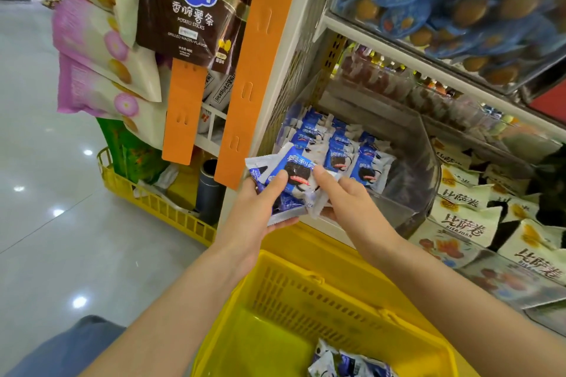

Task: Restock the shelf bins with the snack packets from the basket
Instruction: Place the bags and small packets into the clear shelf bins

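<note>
- Holding a small stack of blue snack packets, the left hand gripped it from below w/ thumb across the top. The right hand pinched the top packet's right edge btw thumb & forefinger.
- Stack hung just outside the front-left corner of the clear shelf bin, above the far rim of the yellow basket.
- Binned packets of the same kind stood in rows toward the bin's back & left wall; its front-right part looked bare.
- Leftover packets lay at the basket's near edge, so prob. partway thru the job.
- Step in hand, my read: slide the top packet off & set it in the bin.
- To do it well: keep the left grip firm so the slick stack doesn't fan out. Lift clear of the bin's front wall, then stand the packet face-out in line w/ the front row, filling toward the bare front-right.
- Room: tight on the left, w/ the orange strip just beside the left hand. The upper shelf lip limited headroom over the bin's back.
- Right side: a clear divider, then the white packets next door. Don't drop over it.
</note>
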Motion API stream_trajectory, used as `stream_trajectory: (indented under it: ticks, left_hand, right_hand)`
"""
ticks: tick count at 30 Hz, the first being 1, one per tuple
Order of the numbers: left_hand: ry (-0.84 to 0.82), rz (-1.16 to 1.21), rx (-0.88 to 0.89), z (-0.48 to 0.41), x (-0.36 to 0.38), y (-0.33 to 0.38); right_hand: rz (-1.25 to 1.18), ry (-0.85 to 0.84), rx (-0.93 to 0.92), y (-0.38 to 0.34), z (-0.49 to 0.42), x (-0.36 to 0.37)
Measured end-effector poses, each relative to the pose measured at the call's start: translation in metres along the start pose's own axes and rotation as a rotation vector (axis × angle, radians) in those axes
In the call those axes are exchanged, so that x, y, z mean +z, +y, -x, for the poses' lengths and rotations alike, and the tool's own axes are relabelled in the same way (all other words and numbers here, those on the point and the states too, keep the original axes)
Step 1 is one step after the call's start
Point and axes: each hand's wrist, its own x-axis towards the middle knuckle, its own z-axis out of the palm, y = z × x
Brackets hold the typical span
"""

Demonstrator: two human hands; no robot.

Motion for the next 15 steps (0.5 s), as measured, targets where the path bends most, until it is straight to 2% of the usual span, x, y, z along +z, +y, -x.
stream_trajectory:
  ticks: [3,10,12,15]
  left_hand:
    - [0.015,-0.069,0.068,-0.002,0.001,0.000]
    - [0.033,-0.157,0.155,-0.010,0.002,-0.003]
    - [0.067,-0.102,0.105,-0.014,-0.001,-0.001]
    - [0.150,-0.049,0.061,-0.023,-0.007,0.003]
  right_hand:
    - [0.038,-0.053,0.016,0.003,-0.005,-0.008]
    - [0.224,-0.122,-0.106,-0.012,-0.018,-0.029]
    - [0.255,-0.002,-0.181,-0.022,-0.029,-0.039]
    - [0.447,0.291,-0.274,-0.033,-0.055,-0.054]
